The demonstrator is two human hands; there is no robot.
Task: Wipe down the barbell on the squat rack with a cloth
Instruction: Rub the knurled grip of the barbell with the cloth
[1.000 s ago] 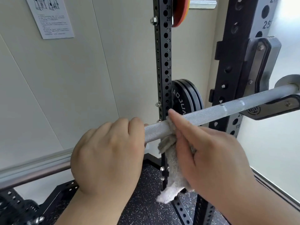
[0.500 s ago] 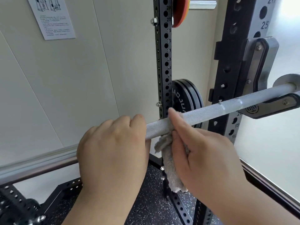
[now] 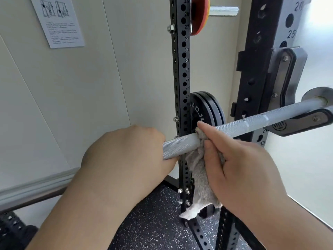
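Observation:
A knurled silver barbell point(image 3: 252, 121) runs from lower left to upper right and rests in the J-hook point(image 3: 295, 123) of the black squat rack point(image 3: 259, 73). My left hand point(image 3: 126, 159) grips the bar from above, fingers curled over it. Just to its right my right hand point(image 3: 237, 165) holds a grey cloth point(image 3: 200, 177) wrapped against the bar, index finger lying along the bar's top. The cloth's loose end hangs down below the bar.
A rear black upright point(image 3: 180, 87) with numbered holes carries black weight plates point(image 3: 209, 109) and an orange plate point(image 3: 200, 15) on a peg. A paper sheet point(image 3: 57, 22) hangs on the beige wall. Speckled rubber flooring point(image 3: 153, 222) lies below.
My right hand with the cloth has shifted slightly along the bar, opening a short gap of bare bar between it and my left hand. The view has tilted a little.

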